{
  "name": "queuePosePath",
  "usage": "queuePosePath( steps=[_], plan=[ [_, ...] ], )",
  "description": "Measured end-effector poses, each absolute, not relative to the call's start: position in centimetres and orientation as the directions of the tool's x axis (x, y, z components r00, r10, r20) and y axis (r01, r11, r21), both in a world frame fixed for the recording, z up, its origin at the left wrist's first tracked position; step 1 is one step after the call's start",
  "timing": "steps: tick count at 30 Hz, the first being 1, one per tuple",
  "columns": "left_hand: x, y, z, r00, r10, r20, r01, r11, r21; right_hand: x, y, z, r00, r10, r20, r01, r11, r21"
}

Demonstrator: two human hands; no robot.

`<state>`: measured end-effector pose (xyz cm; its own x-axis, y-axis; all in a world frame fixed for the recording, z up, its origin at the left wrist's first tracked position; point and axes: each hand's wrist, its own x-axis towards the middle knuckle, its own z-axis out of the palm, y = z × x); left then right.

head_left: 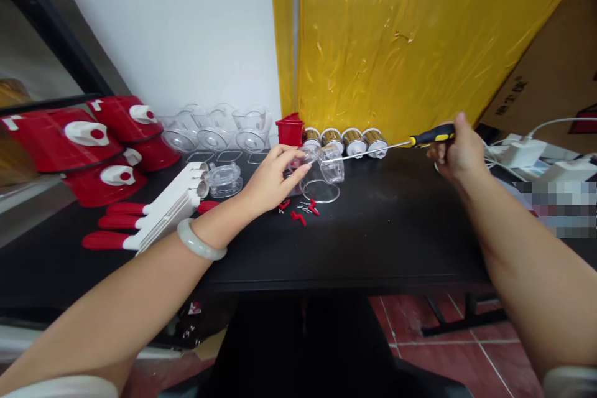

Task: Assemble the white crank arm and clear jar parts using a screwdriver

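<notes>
my left hand (273, 181) grips the clear plastic piece (334, 172), steadying it I guess, my right hand (461, 150) clutches the screwdriver (425, 137) right of it, screws (303, 206) lie my side of it, probably for reach

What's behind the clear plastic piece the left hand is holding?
Behind that clear plastic piece are a red plastic box and four white-ended metal drums, with shiny yellow sheeting farther back. The left hand covers some of the box's lower edge, which can't be seen.

Yellow sheeting (373, 43) (creased, glossy) beside white wall (186, 31); black table (396, 242), red-tiled floor (438, 367).
</notes>
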<state>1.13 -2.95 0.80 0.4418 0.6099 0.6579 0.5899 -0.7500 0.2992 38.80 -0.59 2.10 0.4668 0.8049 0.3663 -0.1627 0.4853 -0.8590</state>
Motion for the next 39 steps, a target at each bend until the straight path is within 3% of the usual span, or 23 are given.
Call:
queuePosePath(
  steps=[9, 15, 20, 24, 29, 39],
  plan=[
    [1.2, -3.2, 1.0, 0.443, 0.622, 0.646, 0.577, -0.749, 0.326, 39.1, -0.5, 1.7, 0.404, 0.851, 0.334, -0.217, 0.444, -0.869],
    [1.1, -3.2, 0.9, 0.437, 0.617, 0.655, 0.563, -0.755, 0.336, 39.0, 0.0, 1.2, 0.48, 0.762, 0.435, -0.033, 0.511, -0.859],
    [1.1, -3.3, 0.8, 0.438, 0.624, 0.647, 0.552, -0.755, 0.354, 38.8, -0.6, 1.7, 0.424, 0.861, 0.283, -0.18, 0.386, -0.905],
    [1.0, -3.3, 0.8, 0.437, 0.634, 0.638, 0.555, -0.748, 0.363, 38.8, -0.7, 1.7, 0.373, 0.88, 0.293, -0.257, 0.402, -0.879],
    [1.0, -3.4, 1.0, 0.434, 0.646, 0.628, 0.548, -0.743, 0.385, 38.8, 0.1, 1.1, 0.512, 0.776, 0.369, -0.136, 0.497, -0.857],
    [1.1, -3.5, 1.1, 0.431, 0.653, 0.622, 0.547, -0.738, 0.395, 38.8, 0.4, 0.7, 0.54, 0.723, 0.43, -0.02, 0.522, -0.852]
  ],
)
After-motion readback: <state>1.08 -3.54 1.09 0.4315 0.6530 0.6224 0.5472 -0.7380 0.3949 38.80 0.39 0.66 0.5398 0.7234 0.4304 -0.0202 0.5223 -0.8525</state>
